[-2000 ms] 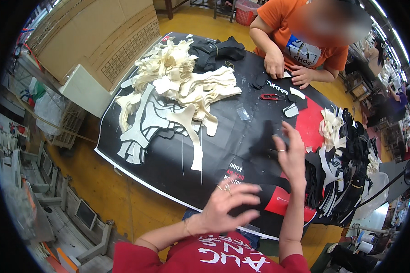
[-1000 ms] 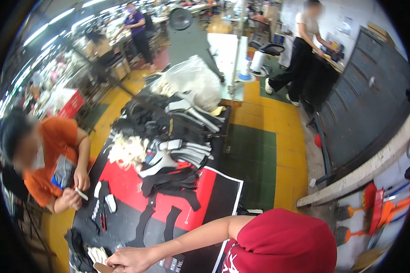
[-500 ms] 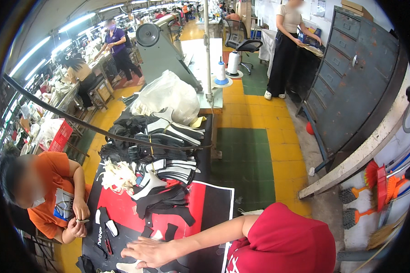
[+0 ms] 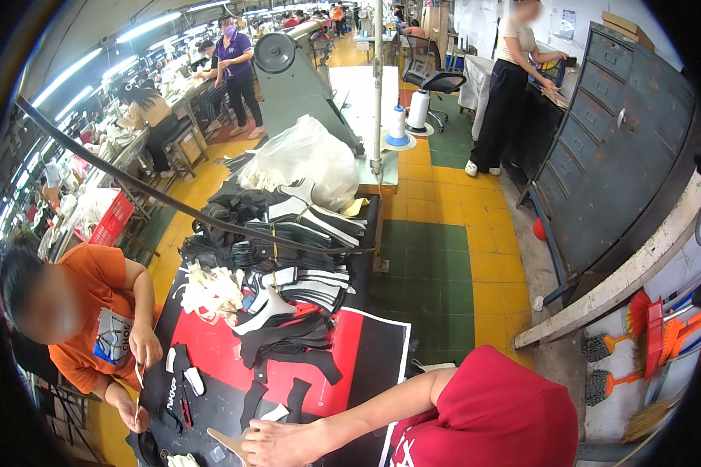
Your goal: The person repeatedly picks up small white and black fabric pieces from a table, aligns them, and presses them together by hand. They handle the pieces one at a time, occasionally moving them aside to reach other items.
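Note:
My right hand [image 4: 280, 444], at the lower edge, has its fingers curled at a pale tan cut piece [image 4: 227, 445] on the table [image 4: 362, 358]; its fingertips are partly hidden. Just beyond it lie black curved pieces [image 4: 297, 395] and a small white piece [image 4: 274, 412]. Farther up, a stack of black pieces [image 4: 292, 338] rests on the red part of the table cover, beside a heap of cream strips [image 4: 210, 294]. A red-handled tool [image 4: 185, 412] lies left of my hand, near a black-and-white piece [image 4: 194, 380]. My left hand does not show.
A co-worker in orange [image 4: 97, 272] at the left holds a thin pale strip [image 4: 139, 377]. Bundled black-and-white pieces [image 4: 311, 214] and a plastic bag [image 4: 300, 163] fill the table's far end. A dark cable [image 4: 163, 208] crosses above. A metal cabinet [image 4: 615, 156] stands right.
My right hand has shifted slightly right and nearer, its spread fingers now curled at the tan piece. The co-worker's hands have moved apart with the strip. The whole view has shifted a little.

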Demonstrator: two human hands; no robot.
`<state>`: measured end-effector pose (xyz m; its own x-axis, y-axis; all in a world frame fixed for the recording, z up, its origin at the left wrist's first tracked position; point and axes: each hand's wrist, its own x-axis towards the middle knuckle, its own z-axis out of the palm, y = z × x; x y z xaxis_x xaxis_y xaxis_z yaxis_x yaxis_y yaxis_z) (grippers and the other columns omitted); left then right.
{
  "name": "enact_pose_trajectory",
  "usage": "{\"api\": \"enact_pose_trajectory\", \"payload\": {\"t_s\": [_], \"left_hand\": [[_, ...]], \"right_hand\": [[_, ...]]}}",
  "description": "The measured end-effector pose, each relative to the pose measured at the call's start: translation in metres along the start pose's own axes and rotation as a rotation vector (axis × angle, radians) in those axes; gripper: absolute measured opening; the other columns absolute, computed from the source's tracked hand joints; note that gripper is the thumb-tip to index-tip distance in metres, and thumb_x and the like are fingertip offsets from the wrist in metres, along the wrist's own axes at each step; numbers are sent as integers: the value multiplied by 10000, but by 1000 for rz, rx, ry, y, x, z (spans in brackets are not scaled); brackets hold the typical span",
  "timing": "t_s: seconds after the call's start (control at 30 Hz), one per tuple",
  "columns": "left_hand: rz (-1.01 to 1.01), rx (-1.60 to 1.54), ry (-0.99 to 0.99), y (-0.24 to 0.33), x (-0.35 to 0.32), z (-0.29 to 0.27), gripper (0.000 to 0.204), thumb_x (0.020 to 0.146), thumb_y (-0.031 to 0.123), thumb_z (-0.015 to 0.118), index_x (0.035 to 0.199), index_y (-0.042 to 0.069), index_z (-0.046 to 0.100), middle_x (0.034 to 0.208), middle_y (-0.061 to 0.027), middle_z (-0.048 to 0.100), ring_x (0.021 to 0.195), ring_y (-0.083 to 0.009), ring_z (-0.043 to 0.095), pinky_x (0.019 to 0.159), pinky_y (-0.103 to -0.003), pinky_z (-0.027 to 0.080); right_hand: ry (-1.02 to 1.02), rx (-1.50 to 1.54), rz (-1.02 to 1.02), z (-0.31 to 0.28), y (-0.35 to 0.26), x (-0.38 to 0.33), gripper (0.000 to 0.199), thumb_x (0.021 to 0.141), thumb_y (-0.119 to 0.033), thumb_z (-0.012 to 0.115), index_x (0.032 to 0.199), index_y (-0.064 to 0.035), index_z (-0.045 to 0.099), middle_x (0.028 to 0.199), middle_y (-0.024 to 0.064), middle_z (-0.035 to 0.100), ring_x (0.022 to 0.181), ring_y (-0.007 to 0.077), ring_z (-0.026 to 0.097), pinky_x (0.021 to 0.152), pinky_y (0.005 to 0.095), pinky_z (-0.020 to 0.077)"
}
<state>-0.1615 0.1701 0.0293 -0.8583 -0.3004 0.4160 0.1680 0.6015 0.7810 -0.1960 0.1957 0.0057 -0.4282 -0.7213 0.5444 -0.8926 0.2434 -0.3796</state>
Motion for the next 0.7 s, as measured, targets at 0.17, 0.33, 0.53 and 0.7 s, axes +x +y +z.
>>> {"api": "enact_pose_trajectory", "payload": {"t_s": [0.17,0.33,0.53,0.7], "left_hand": [[-10,23,12,-2,0,-2,364,929,283,638,1155,0,678,986,-89,756,922,-266,702,906,-404,468],[-19,44,16,-3,0,-3,348,935,256,631,1153,-11,679,993,-99,754,930,-267,701,908,-400,473],[-32,66,34,-4,-1,-5,329,941,223,623,1152,-23,681,1001,-111,752,940,-268,700,912,-394,478],[-41,86,47,-4,-3,-8,314,946,196,617,1150,-33,682,1008,-121,750,948,-269,698,915,-390,483]], "right_hand": [[39,-139,-28,4,1,2,139,846,-178,612,798,-71,686,835,47,609,876,194,615,819,384,370],[23,-91,-13,12,5,2,125,836,-167,624,800,-62,682,831,55,611,852,202,616,802,384,368],[4,-40,2,11,7,0,112,823,-153,639,803,-51,678,827,65,614,823,212,618,783,385,366],[-9,-5,7,11,6,2,103,813,-142,651,805,-42,675,823,73,616,798,221,619,766,385,364]]}}
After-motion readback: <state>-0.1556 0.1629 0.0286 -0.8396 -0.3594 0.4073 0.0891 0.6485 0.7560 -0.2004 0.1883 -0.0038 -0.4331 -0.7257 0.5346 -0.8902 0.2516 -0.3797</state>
